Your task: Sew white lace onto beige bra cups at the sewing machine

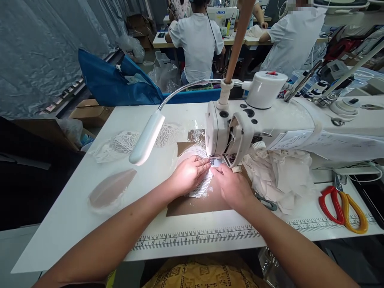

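My left hand lies on a piece of white lace fabric just left of the needle of the white sewing machine, fingers curled and pressing the lace down. My right hand sits right of it, fingertips pinching the lace edge under the presser foot. The lace rests on a brown mat on the white table.
A gooseneck lamp hangs left of the machine. Lace pieces in plastic and a beige pad lie at the left. A heap of white lace, small snips and red and yellow scissors lie right. Two people sit at machines behind.
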### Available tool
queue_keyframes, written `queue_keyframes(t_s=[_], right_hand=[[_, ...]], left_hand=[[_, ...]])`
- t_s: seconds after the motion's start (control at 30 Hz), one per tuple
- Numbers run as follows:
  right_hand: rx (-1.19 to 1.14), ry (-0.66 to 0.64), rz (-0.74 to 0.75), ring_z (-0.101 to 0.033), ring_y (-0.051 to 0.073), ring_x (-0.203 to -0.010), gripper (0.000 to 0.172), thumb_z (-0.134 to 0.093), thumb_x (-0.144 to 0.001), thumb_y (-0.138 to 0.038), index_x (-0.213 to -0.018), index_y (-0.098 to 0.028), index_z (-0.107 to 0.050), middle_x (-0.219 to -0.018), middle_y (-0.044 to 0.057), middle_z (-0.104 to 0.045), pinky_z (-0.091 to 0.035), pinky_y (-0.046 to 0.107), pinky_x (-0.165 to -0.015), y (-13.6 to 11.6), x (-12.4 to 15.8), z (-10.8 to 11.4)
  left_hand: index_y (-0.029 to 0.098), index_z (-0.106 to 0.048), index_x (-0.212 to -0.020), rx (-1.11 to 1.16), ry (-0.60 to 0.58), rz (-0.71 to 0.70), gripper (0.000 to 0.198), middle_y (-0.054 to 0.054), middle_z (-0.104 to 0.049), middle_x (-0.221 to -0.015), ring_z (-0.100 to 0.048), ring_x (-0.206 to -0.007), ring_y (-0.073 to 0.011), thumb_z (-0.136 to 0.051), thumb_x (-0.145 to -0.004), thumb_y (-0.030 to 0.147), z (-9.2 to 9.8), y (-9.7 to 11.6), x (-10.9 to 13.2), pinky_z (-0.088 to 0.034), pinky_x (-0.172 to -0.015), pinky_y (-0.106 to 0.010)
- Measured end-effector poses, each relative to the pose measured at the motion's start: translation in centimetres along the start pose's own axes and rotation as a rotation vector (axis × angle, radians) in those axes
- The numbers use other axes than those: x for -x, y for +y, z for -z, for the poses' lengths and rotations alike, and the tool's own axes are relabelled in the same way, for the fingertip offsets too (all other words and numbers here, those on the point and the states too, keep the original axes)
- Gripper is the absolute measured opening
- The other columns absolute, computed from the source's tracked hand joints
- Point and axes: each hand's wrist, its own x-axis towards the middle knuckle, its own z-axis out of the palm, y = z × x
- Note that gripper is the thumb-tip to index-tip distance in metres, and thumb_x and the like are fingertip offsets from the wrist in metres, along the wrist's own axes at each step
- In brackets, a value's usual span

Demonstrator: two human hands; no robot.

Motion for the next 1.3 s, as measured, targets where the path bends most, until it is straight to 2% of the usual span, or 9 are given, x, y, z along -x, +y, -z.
queue_keyframes(t_s=[0.4, 0.57, 0.77, 0.93, 1.03, 1.1, 1.17, 1.2, 1.3], right_hand=[[0.014, 0.099, 0.043, -0.052, 0.016, -0.065, 0.045, -0.042, -0.089, -0.006, -0.125, -0.023, -0.062, -0.101, 0.007, -0.065, -0.032, 0.03, -0.051, 0.1, 0.3, -0.9], [-0.02, 0.167, 0.084, -0.054, 0.019, -0.073, 0.05, -0.046, -0.082, -0.003, -0.125, -0.021, -0.062, -0.097, 0.008, -0.064, -0.036, 0.029, -0.058, 0.5, 0.7, -1.6], [-0.027, 0.214, 0.109, -0.054, 0.021, -0.079, 0.052, -0.044, -0.082, -0.002, -0.128, -0.019, -0.06, -0.1, 0.008, -0.064, -0.041, 0.03, -0.067, 0.7, 0.9, -2.1], [-0.032, 0.292, 0.151, -0.057, 0.021, -0.082, 0.047, -0.043, -0.085, -0.004, -0.126, -0.02, -0.062, -0.099, 0.008, -0.064, -0.044, 0.031, -0.069, 1.0, 1.3, -2.7], [-0.021, 0.331, 0.186, -0.059, 0.022, -0.083, 0.041, -0.041, -0.088, -0.008, -0.12, -0.017, -0.065, -0.101, 0.01, -0.065, -0.047, 0.033, -0.07, 1.4, 1.3, -3.3], [-0.015, 0.352, 0.199, -0.06, 0.023, -0.08, 0.04, -0.041, -0.088, -0.008, -0.118, -0.016, -0.066, -0.1, 0.01, -0.065, -0.048, 0.035, -0.068, 1.6, 1.2, -3.6], [-0.031, 0.363, 0.214, -0.061, 0.024, -0.081, 0.039, -0.04, -0.088, -0.009, -0.117, -0.016, -0.066, -0.103, 0.011, -0.065, -0.05, 0.036, -0.068, 1.7, 1.3, -3.7], [-0.055, 0.361, 0.225, -0.062, 0.024, -0.083, 0.039, -0.039, -0.089, -0.011, -0.117, -0.016, -0.066, -0.105, 0.012, -0.066, -0.051, 0.036, -0.068, 1.8, 1.4, -3.7], [-0.219, 0.325, 0.266, -0.063, 0.025, -0.096, 0.035, -0.04, -0.092, -0.02, -0.118, -0.019, -0.065, -0.113, 0.011, -0.065, -0.054, 0.037, -0.075, 2.0, 2.0, -2.7]], left_hand=[[0.012, -0.064, -0.117, -0.159, 0.017, 0.06, 0.032, -0.016, -0.066, -0.119, -0.061, -0.096, -0.0259, -0.045, -0.095, 0.023, -0.3, -0.6, 0.0, -0.051, -0.08, -0.042], [0.011, -0.06, -0.124, -0.255, -0.041, 0.191, 0.037, -0.016, -0.064, -0.122, -0.056, -0.106, -0.0277, -0.04, -0.096, 0.025, -0.1, 0.5, 0.1, -0.046, -0.088, -0.044], [0.015, -0.053, -0.131, -0.392, -0.073, 0.24, 0.041, -0.013, -0.054, -0.135, -0.043, -0.125, -0.0342, -0.039, -0.096, 0.032, -0.1, 1.0, 0.5, -0.04, -0.091, -0.048], [0.015, -0.053, -0.129, -0.427, -0.082, 0.399, 0.041, -0.013, -0.053, -0.136, -0.045, -0.122, -0.0355, -0.042, -0.094, 0.034, 1.2, 2.6, 1.6, -0.041, -0.088, -0.048], [0.016, -0.056, -0.12, -0.353, -0.092, 0.46, 0.036, -0.013, -0.057, -0.129, -0.051, -0.116, -0.0317, -0.047, -0.091, 0.035, 3.3, 3.1, 4.2, -0.044, -0.089, -0.044], [0.017, -0.055, -0.121, -0.345, -0.035, 0.532, 0.035, -0.012, -0.056, -0.131, -0.049, -0.12, -0.0292, -0.046, -0.092, 0.035, 5.2, 2.9, 7.3, -0.042, -0.096, -0.043], [0.016, -0.051, -0.125, -0.407, 0.084, 0.714, 0.037, -0.013, -0.052, -0.136, -0.042, -0.129, -0.0294, -0.043, -0.093, 0.034, 7.1, 2.2, 11.1, -0.035, -0.105, -0.046], [0.015, -0.051, -0.123, -0.446, 0.151, 0.862, 0.037, -0.013, -0.051, -0.136, -0.04, -0.131, -0.0297, -0.043, -0.092, 0.034, 8.1, 1.7, 13.2, -0.034, -0.107, -0.046], [0.005, -0.054, -0.111, -0.486, 0.244, 1.071, 0.035, -0.025, -0.056, -0.122, -0.048, -0.121, -0.0391, -0.038, -0.091, 0.03, 10.1, 0.9, 19.0, -0.038, -0.098, -0.057]])
